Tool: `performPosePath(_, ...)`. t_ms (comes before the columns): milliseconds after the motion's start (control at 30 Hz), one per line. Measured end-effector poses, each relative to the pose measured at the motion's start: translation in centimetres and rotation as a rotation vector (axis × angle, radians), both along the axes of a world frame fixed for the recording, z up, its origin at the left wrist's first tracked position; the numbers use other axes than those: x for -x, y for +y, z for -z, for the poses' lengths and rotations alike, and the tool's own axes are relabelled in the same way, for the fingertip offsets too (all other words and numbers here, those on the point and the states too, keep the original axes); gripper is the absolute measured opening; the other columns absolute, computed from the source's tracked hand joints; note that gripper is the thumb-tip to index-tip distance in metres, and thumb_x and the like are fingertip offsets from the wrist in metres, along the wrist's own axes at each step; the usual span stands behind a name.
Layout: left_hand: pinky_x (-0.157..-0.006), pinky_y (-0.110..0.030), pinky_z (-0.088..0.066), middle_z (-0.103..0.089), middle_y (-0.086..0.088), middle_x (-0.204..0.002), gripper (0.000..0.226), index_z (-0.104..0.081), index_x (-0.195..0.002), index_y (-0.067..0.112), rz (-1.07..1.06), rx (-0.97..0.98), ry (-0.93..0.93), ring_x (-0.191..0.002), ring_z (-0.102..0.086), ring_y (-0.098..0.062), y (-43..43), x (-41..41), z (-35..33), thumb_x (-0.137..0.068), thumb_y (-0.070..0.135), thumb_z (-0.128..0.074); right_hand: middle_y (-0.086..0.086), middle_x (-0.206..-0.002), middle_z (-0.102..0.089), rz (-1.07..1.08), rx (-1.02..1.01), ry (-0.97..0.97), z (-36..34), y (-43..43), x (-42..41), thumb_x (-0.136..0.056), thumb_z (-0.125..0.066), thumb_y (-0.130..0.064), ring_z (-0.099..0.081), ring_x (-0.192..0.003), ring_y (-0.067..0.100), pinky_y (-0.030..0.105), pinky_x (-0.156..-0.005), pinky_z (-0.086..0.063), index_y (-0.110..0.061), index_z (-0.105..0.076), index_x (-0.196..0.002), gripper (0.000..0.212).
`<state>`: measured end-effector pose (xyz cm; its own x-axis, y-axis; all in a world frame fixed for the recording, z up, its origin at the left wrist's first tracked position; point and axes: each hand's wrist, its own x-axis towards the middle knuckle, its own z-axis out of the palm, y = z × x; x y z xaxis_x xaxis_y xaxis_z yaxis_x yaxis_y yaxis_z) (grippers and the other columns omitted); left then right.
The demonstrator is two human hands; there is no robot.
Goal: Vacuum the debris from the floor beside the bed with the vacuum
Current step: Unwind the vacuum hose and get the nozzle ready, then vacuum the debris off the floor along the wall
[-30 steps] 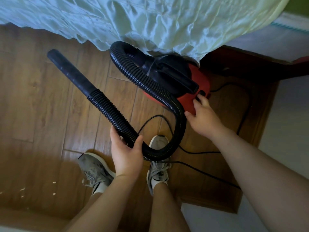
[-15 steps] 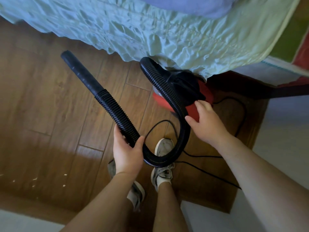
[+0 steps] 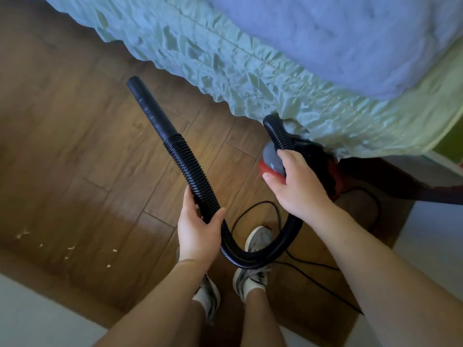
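Hose (image 3: 198, 181) in left hand (image 3: 198, 234), crumbs (image 3: 67, 249) nearby

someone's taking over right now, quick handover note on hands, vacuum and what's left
Left hand grips the hose; its nozzle is off the floor, aimed away from the person.
Right hand rests on the red vacuum by the bed.
Debris lies on the floor at far left, not yet picked up.
Left to do: lower the nozzle to the debris and vacuum it.

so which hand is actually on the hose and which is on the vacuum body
The left hand grips the ribbed black hose; the right hand rests on the red vacuum body beside the bed.
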<state>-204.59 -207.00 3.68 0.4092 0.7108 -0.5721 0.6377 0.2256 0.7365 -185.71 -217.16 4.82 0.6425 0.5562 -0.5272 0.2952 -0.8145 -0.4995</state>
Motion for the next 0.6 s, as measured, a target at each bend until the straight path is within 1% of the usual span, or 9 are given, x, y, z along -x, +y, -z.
performPosePath(67,-0.092,-0.03,-0.057,-0.058,0.034,-0.115,0.076,-0.033,-0.15,0.044,-0.024,-0.002,-0.005,-0.112,-0.06,-0.001,1.1,0.5,-0.6,-0.092,0.014,-0.073,-0.001,-0.158,-0.03,-0.043,0.009,0.0,-0.5,1.8,0.6,-0.099,-0.055,-0.042,-0.036,-0.142,0.017,0.032,-0.114,-0.035,-0.013,-0.029,-0.155,0.067)
performPosePath(133,-0.094,-0.028,-0.055,-0.058,0.041,-0.11,0.077,-0.034,-0.149,0.045,-0.045,-0.007,-0.007,-0.109,-0.059,0.007,2.2,1.0,-1.1,-0.091,0.013,-0.073,-0.001,-0.158,-0.031,-0.08,-0.001,0.001,-1.1,3.7,1.4,-0.1,-0.054,-0.043,-0.036,-0.142,0.017,0.033,-0.114,-0.034,-0.013,-0.029,-0.155,0.067)
performPosePath(233,-0.089,-0.021,-0.054,-0.058,0.046,-0.102,0.077,-0.035,-0.148,0.045,-0.075,-0.007,-0.024,-0.101,-0.058,0.017,3.9,1.9,-1.9,-0.091,0.011,-0.073,-0.003,-0.159,-0.031,-0.142,-0.018,0.021,-2.0,6.8,2.8,-0.101,-0.051,-0.044,-0.035,-0.143,0.015,0.033,-0.115,-0.032,-0.017,-0.028,-0.156,0.066)
performPosePath(300,-0.087,-0.013,-0.053,-0.061,0.04,-0.104,0.075,-0.037,-0.15,0.039,-0.116,-0.001,-0.042,-0.103,-0.058,0.018,4.9,2.4,-2.3,-0.091,0.011,-0.074,-0.004,-0.158,-0.035,-0.188,-0.032,0.037,-2.5,9.1,3.9,-0.1,-0.05,-0.046,-0.039,-0.141,0.015,0.035,-0.114,-0.035,-0.019,-0.03,-0.155,0.064)
performPosePath(367,-0.083,-0.002,-0.047,-0.059,0.039,-0.107,0.075,-0.038,-0.151,0.036,-0.149,0.009,-0.065,-0.105,-0.055,0.022,5.8,3.0,-2.7,-0.09,0.01,-0.074,-0.004,-0.156,-0.039,-0.231,-0.05,0.049,-2.9,11.6,5.1,-0.1,-0.049,-0.047,-0.043,-0.138,0.016,0.033,-0.111,-0.036,-0.02,-0.033,-0.154,0.062)
performPosePath(433,-0.081,0.001,-0.044,-0.058,0.041,-0.108,0.076,-0.038,-0.152,0.035,-0.182,0.022,-0.084,-0.106,-0.054,0.023,6.6,3.6,-2.9,-0.09,0.01,-0.074,-0.003,-0.155,-0.041,-0.269,-0.076,0.065,-3.3,14.0,6.3,-0.101,-0.049,-0.047,-0.042,-0.14,0.016,0.032,-0.11,-0.036,-0.02,-0.034,-0.154,0.061)
performPosePath(500,-0.085,-0.001,-0.045,-0.058,0.04,-0.111,0.076,-0.039,-0.152,0.034,-0.22,0.035,-0.094,-0.107,-0.053,0.025,7.5,4.5,-3.0,-0.089,0.01,-0.074,-0.003,-0.155,-0.042,-0.31,-0.101,0.082,-3.4,16.6,7.5,-0.101,-0.048,-0.048,-0.042,-0.14,0.015,0.034,-0.112,-0.037,-0.021,-0.035,-0.153,0.061)
performPosePath(533,-0.091,-0.006,-0.048,-0.058,0.038,-0.115,0.076,-0.039,-0.153,0.033,-0.237,0.046,-0.096,-0.109,-0.053,0.023,7.8,4.8,-3.0,-0.089,0.01,-0.075,-0.003,-0.154,-0.042,-0.325,-0.106,0.091,-3.5,17.7,7.9,-0.101,-0.048,-0.048,-0.042,-0.139,0.015,0.034,-0.112,-0.037,-0.021,-0.035,-0.153,0.061)
performPosePath(600,-0.103,-0.025,-0.051,-0.062,0.029,-0.123,0.076,-0.04,-0.152,0.033,-0.264,0.063,-0.105,-0.116,-0.057,0.012,8.2,5.4,-3.1,-0.089,0.011,-0.075,-0.003,-0.152,-0.046,-0.352,-0.116,0.113,-3.6,19.7,8.8,-0.101,-0.048,-0.048,-0.044,-0.138,0.014,0.035,-0.112,-0.038,-0.02,-0.036,-0.153,0.06)
